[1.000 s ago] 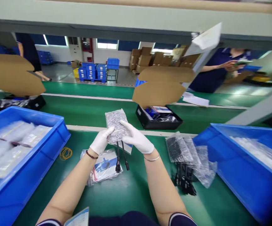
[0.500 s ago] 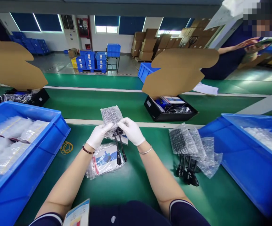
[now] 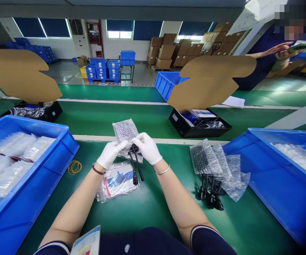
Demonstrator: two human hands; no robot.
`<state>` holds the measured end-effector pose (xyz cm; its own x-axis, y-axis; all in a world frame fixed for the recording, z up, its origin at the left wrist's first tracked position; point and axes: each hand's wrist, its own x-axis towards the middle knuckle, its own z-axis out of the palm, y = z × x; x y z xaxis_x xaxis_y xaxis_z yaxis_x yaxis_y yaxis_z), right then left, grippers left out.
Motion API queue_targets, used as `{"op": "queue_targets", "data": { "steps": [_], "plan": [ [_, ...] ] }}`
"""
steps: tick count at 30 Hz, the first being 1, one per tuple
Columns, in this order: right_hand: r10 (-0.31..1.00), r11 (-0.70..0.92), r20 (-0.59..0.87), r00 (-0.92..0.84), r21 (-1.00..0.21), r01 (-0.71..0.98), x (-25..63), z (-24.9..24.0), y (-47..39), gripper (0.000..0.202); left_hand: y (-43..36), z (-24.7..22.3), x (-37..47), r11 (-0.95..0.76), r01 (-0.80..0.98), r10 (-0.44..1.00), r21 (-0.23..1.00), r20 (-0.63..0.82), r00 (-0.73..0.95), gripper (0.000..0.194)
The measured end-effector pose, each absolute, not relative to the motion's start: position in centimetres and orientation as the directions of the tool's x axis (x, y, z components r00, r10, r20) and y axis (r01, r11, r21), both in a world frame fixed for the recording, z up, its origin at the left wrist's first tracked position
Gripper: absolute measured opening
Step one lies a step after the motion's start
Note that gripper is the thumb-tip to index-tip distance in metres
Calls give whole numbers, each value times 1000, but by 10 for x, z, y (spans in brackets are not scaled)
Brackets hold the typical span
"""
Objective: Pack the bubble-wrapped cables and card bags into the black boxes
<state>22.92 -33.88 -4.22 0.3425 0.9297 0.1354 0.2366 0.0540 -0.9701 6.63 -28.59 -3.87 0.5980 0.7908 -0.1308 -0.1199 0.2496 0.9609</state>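
Both my hands wear white gloves and pinch a bubble-wrap bag (image 3: 125, 130) at its lower end. My left hand (image 3: 112, 153) grips its left side, and my right hand (image 3: 147, 147) grips the right side. Two black cables (image 3: 134, 166) with connector ends hang out of the bag between my hands. Below them, flat on the green table, lies a clear plastic bag with a printed leaflet (image 3: 119, 180) inside. To the right rest several similar bubble-wrap bags (image 3: 204, 157), with black cables (image 3: 211, 193) sticking out.
Blue bins stand at the left (image 3: 69, 136) and right (image 3: 244, 152), holding plastic-wrapped items. Yellow rubber bands (image 3: 75, 167) lie beside the left bin. Beyond the white strip, open black boxes (image 3: 200, 131) with raised cardboard lids sit on the green belt. A co-worker stands at far right.
The black boxes on the belt have shifted to the right. My hands stay nearly in place on the bubble-wrap bag; the hanging cables have swung slightly right.
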Motion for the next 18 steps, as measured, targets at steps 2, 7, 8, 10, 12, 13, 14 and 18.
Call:
{"op": "queue_targets", "data": {
  "steps": [2,7,8,10,12,13,14,18],
  "plan": [
    [933,90,113,342,-993,82,227,-41,-339,34,-282,-42,66,293,-189,782,937,-121,612,42],
    [996,-22,-45,82,-966,-257,218,-34,-343,45,-268,-45,62,318,-427,849,847,-54,526,40],
    [997,-77,-81,8,-964,-255,216,-33,-344,43,-266,-44,60,280,-417,866,865,-40,499,41],
    [990,-136,-121,-76,-963,-234,213,-31,-346,40,-267,-39,54,186,-334,885,924,-10,465,42],
    [990,-119,-98,-104,-969,-217,212,-32,-348,37,-270,-34,50,96,-239,890,966,25,455,41],
    [990,-96,-71,-121,-972,-217,212,-33,-348,34,-271,-32,48,60,-208,888,976,43,459,41],
    [989,-73,-41,-141,-970,-231,213,-34,-347,32,-273,-30,47,34,-190,882,981,60,468,41],
    [987,-52,1,-163,-945,-323,213,-39,-345,39,-272,-25,43,8,-211,870,977,97,483,44]
  ]
}}
